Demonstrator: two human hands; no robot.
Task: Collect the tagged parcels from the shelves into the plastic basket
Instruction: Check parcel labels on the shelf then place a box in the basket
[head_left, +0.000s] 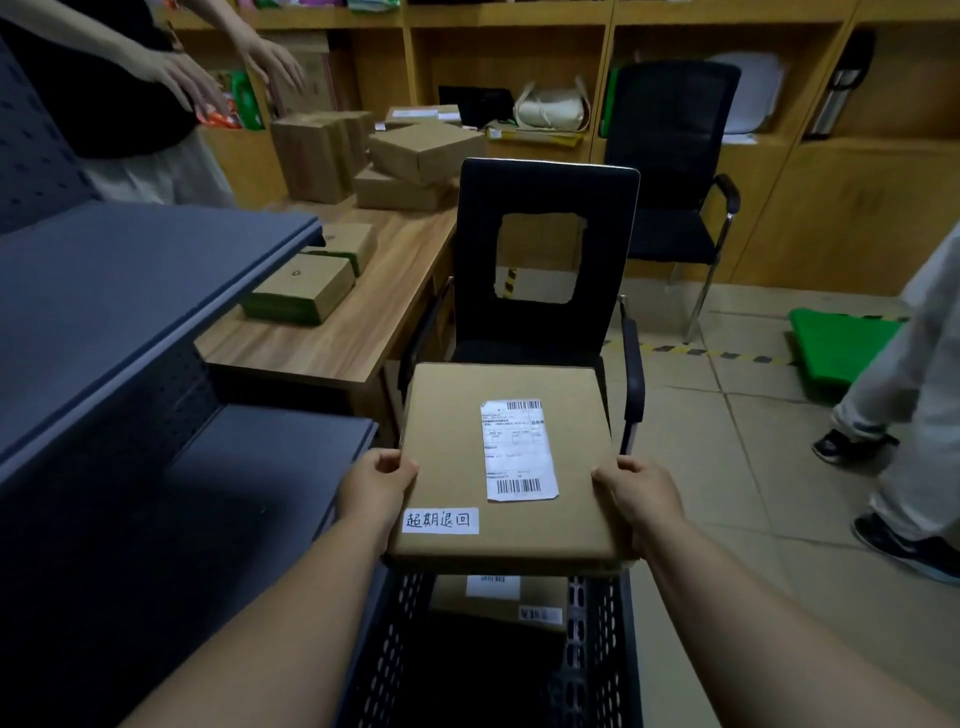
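Observation:
A flat brown cardboard parcel (452, 441) carries a white shipping label and a white handwritten tag near its front left corner. My left hand (376, 486) grips its left edge and my right hand (641, 496) grips its right edge. I hold it level just above the black perforated plastic basket (587, 654) at the bottom centre. Inside the basket lies another labelled parcel (498, 603), partly hidden under the one I hold.
Grey metal shelves (130, 291) stand at my left. A black chair (545, 260) is right behind the parcel. The wooden desk (374, 322) bears several cardboard boxes. One person stands at the top left, another walks at the right edge.

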